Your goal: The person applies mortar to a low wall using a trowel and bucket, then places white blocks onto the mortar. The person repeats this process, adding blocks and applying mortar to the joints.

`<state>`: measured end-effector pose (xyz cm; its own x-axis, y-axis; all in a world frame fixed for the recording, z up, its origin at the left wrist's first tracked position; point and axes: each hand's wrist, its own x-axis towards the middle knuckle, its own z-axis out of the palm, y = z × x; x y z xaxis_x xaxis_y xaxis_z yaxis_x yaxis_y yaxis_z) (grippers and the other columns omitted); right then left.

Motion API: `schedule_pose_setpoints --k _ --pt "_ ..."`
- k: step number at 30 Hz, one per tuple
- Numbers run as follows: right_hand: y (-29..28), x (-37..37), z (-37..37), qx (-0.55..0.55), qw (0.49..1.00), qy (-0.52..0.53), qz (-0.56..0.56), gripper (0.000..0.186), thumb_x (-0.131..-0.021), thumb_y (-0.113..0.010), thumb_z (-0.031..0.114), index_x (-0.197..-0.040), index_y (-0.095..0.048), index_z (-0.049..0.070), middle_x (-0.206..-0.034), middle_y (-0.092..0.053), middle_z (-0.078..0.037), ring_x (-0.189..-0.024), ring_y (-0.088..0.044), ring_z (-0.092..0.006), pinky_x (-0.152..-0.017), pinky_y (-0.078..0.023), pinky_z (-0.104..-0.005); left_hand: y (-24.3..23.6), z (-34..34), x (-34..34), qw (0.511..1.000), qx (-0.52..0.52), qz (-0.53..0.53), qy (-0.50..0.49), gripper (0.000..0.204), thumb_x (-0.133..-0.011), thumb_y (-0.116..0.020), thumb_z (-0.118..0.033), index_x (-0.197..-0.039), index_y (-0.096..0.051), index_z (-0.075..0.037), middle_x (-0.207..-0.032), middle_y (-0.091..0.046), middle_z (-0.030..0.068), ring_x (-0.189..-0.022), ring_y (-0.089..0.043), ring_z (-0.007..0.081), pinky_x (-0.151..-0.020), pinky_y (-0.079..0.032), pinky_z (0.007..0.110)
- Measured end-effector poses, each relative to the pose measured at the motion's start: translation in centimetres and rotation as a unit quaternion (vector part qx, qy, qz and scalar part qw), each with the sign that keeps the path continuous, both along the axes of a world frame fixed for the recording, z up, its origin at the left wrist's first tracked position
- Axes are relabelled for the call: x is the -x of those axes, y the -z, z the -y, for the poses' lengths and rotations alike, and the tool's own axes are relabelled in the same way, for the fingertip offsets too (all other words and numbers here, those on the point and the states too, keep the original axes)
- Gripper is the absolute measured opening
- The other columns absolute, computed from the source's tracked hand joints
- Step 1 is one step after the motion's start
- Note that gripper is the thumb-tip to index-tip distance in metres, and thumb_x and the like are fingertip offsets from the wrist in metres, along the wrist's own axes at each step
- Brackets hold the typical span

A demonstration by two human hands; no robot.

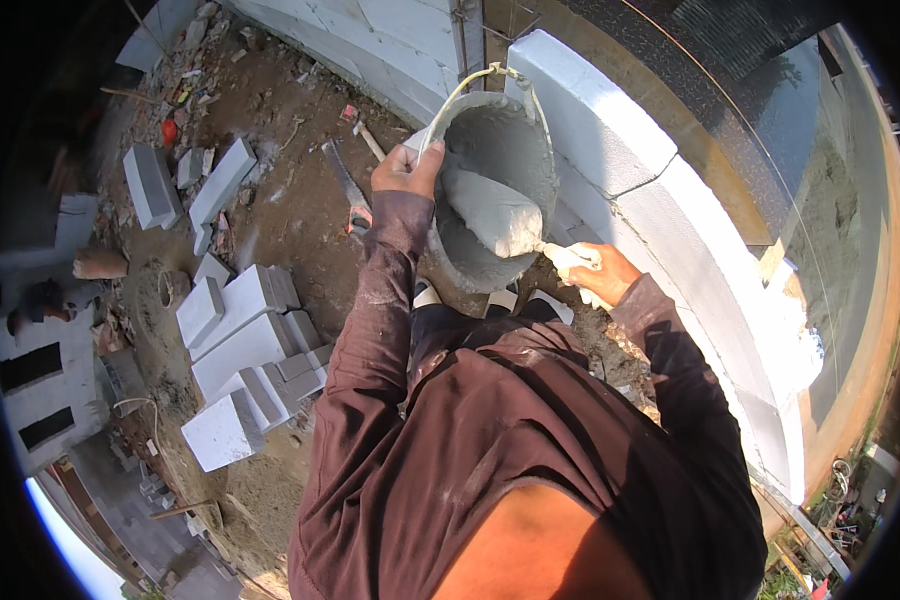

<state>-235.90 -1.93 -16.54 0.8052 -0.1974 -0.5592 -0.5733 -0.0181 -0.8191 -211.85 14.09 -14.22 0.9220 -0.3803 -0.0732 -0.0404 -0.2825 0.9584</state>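
Observation:
A grey mortar bucket [490, 125] with a pale handle looped over its top is tilted so its mouth faces me, its inside smeared with wet mortar. My left hand [408, 172] is closed on the bucket's left rim, with the handle passing by the fingers. My right hand [602, 272] grips the mortar-caked handle of a trowel [500, 215]. The trowel's broad blade lies inside the bucket mouth, coated in grey mortar. Just right of the bucket runs a low wall of white blocks [610, 120].
Loose white blocks [245, 330] are piled on the dirt to the left, with more blocks [150, 185] beyond. A handsaw [345, 185] and a hammer [370, 140] lie left of the bucket. A taller block wall [370, 45] stands at the far side. My feet are below the bucket.

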Motion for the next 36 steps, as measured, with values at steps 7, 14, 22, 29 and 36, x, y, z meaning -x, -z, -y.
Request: schedule_pose_setpoints --k 7,14,22,29,36 --pt "-6.2 -0.2 5.9 -0.003 0.99 0.126 0.064 0.022 -0.082 -0.058 0.018 -0.096 -0.057 0.002 -0.074 -0.057 -0.002 -0.051 -0.049 -0.0079 -0.045 -0.04 -0.0222 1.7 1.3 -0.9 0.996 0.056 -0.053 -0.05 0.036 -0.08 -0.065 -0.029 -0.06 -0.045 -0.007 -0.055 -0.041 -0.0055 -0.052 -0.034 0.0044 -0.046 -0.028 0.024" --pt "-8.5 -5.4 12.0 0.582 0.81 0.033 0.058 0.041 -0.075 -0.063 0.029 -0.109 -0.056 0.006 -0.091 -0.059 -0.014 -0.08 -0.06 -0.029 -0.071 -0.047 -0.0386 5.0 0.2 -2.1 0.996 0.012 0.022 -0.087 0.039 -0.079 -0.066 -0.028 -0.056 -0.043 -0.007 -0.053 -0.041 -0.0047 -0.05 -0.034 0.0052 -0.046 -0.03 0.024" --pt "-8.2 -0.2 9.3 0.649 0.76 0.013 -0.035 0.04 -0.077 -0.063 0.026 -0.113 -0.054 0.01 -0.097 -0.054 -0.013 -0.083 -0.057 -0.0333 -0.068 -0.047 -0.0412 8.6 -3.0 -4.1 0.991 -0.013 0.046 -0.128 0.043 -0.078 -0.067 -0.031 -0.056 -0.042 -0.004 -0.053 -0.04 -0.0017 -0.053 -0.034 0.0086 -0.047 -0.031 0.03" --pt "-8.5 2.2 8.0 0.644 0.76 0.049 -0.077 0.036 -0.076 -0.064 0.025 -0.105 -0.055 0.006 -0.093 -0.054 -0.015 -0.081 -0.057 -0.0353 -0.067 -0.046 -0.0413 13.0 -6.3 -5.9 0.986 -0.045 0.087 -0.133 0.044 -0.079 -0.066 -0.03 -0.055 -0.04 -0.003 -0.053 -0.039 -0.002 -0.053 -0.032 0.0089 -0.047 -0.031 0.03" --pt "-8.6 -2.3 9.7 0.698 0.71 0.048 -0.076 0.04 -0.074 -0.064 0.027 -0.11 -0.056 0.013 -0.096 -0.054 -0.01 -0.093 -0.055 -0.027 -0.075 -0.046 -0.0387 12.3 -6.6 -5.4 0.991 -0.032 0.02 -0.129 0.033 -0.08 -0.066 -0.026 -0.061 -0.048 -0.005 -0.056 -0.042 -0.0054 -0.052 -0.035 0.0047 -0.046 -0.03 0.024"
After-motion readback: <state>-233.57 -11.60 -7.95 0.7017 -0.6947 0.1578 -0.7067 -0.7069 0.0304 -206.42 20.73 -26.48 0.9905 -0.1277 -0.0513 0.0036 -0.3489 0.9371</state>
